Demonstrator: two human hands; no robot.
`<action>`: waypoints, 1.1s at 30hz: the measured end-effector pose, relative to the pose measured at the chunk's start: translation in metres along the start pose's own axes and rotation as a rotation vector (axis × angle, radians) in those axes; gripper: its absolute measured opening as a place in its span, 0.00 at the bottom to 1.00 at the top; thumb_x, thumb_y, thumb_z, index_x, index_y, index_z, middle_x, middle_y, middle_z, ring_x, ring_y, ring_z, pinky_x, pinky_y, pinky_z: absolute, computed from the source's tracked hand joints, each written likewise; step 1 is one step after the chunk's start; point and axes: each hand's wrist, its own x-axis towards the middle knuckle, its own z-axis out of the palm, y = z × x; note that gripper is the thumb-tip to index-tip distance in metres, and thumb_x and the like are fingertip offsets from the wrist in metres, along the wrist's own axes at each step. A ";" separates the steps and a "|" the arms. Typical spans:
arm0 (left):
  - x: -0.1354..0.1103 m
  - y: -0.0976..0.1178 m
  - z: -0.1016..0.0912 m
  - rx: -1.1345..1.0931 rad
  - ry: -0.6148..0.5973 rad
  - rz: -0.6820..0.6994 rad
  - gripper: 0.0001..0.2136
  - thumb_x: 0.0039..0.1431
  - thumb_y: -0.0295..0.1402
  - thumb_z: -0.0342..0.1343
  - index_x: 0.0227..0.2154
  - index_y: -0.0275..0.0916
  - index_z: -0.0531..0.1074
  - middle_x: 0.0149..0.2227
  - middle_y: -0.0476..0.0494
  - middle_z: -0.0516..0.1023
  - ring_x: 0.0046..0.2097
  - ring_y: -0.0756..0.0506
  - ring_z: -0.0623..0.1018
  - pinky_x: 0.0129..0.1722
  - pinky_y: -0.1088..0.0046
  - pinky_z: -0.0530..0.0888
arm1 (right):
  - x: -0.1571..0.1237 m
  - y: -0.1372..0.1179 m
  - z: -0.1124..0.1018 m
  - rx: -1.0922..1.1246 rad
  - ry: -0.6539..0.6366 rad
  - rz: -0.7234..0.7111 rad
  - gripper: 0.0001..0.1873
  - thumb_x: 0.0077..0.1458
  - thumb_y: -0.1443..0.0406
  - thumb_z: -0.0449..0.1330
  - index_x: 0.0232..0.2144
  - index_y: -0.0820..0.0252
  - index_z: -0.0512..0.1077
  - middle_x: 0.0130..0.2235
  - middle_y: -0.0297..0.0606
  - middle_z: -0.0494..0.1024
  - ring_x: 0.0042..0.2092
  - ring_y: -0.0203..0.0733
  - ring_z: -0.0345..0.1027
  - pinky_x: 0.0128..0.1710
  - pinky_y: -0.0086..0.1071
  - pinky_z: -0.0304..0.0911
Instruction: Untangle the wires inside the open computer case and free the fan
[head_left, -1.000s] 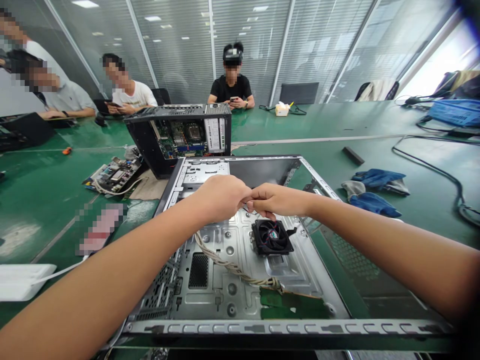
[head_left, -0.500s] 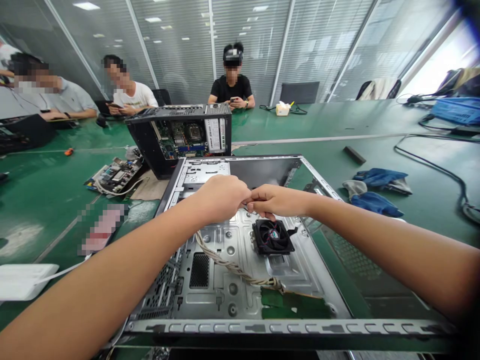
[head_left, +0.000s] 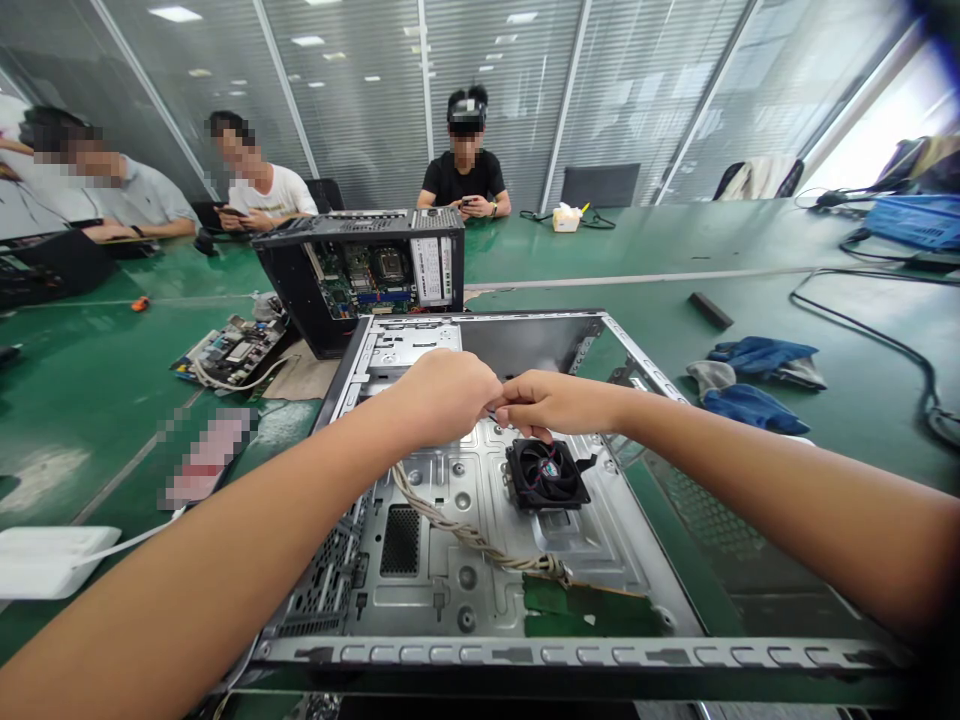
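Observation:
Above the open computer case point(head_left: 484, 500), my left hand point(head_left: 454, 398) is closed in a pinch and meets the fingertips of my right hand point(head_left: 551, 405). The right fingers are pinched too. A thin dark bit of the fan cable point(head_left: 493, 414) shows between them; the rest of it is hidden by the fingers. Just below my right hand lies a black cooling fan point(head_left: 551, 473) with its wires leading up toward that hand. It sits on the metal floor of the case. A twisted bundle of beige cables point(head_left: 472, 540) crosses the floor below my left hand.
A second computer case point(head_left: 360, 265) stands upright behind, with a circuit board point(head_left: 240, 345) to its left. Blue gloves point(head_left: 757, 385) and a dark block point(head_left: 710, 310) lie on the right of the green table point(head_left: 637, 260). Several people sit across the table.
Both hands hold nearly the same pose and place. The fan and the case have not visibly moved, beyond a slight shift of the whole view.

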 end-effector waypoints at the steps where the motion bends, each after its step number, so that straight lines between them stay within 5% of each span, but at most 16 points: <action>1: 0.000 0.000 -0.001 0.002 -0.004 -0.006 0.09 0.57 0.30 0.50 0.30 0.38 0.76 0.32 0.39 0.78 0.34 0.44 0.73 0.30 0.67 0.60 | 0.000 0.000 0.000 -0.006 0.002 0.001 0.12 0.55 0.61 0.55 0.38 0.62 0.72 0.23 0.28 0.67 0.22 0.31 0.60 0.25 0.29 0.59; 22: 0.000 -0.002 0.003 -0.026 0.006 -0.009 0.10 0.57 0.31 0.49 0.32 0.40 0.76 0.32 0.40 0.78 0.33 0.44 0.72 0.31 0.67 0.61 | 0.002 0.002 0.000 -0.047 0.022 -0.014 0.09 0.56 0.63 0.53 0.36 0.62 0.70 0.28 0.31 0.69 0.22 0.30 0.61 0.26 0.30 0.60; 33: 0.001 -0.002 0.004 -0.037 0.030 -0.045 0.10 0.58 0.33 0.50 0.34 0.39 0.76 0.34 0.41 0.78 0.35 0.44 0.73 0.29 0.68 0.61 | 0.002 0.003 -0.001 -0.005 0.021 -0.015 0.07 0.55 0.67 0.51 0.34 0.61 0.69 0.21 0.26 0.63 0.21 0.32 0.60 0.25 0.30 0.58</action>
